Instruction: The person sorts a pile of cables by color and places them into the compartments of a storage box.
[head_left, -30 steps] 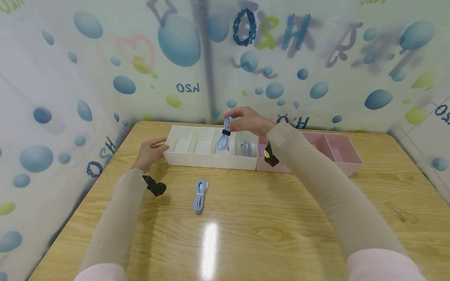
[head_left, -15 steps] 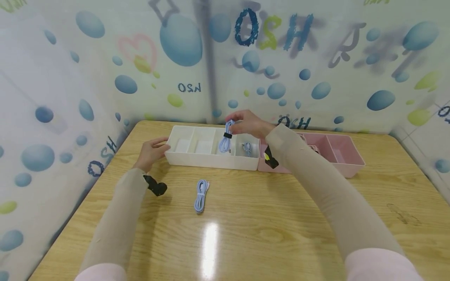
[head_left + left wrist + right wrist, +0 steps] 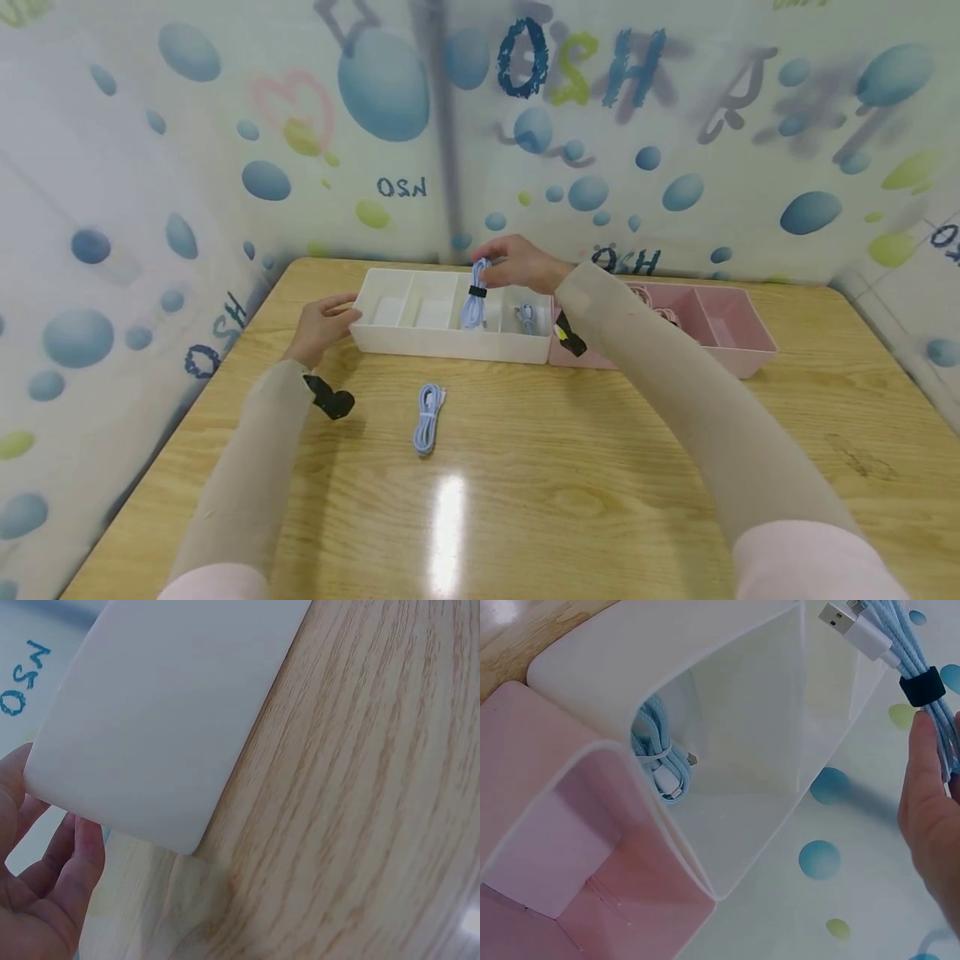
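Note:
My right hand pinches the upper end of a coiled light-blue USB cable bound with a black strap. The coil hangs upright over the third compartment from the left of a white divided box. In the right wrist view the cable's white USB plug shows beside the strap. My left hand touches the box's left end, its fingers relaxed at the corner. A second light-blue cable lies coiled in the rightmost white compartment. Another coiled light-blue cable lies on the table in front of the box.
A pink divided box stands against the white box's right end, partly hidden by my right sleeve. Pink cables show inside it. Behind the wooden table hangs a patterned curtain-like backdrop.
My right hand has shifted slightly left and down with the strapped cable, over the third compartment. The left hand stays at the box's end.

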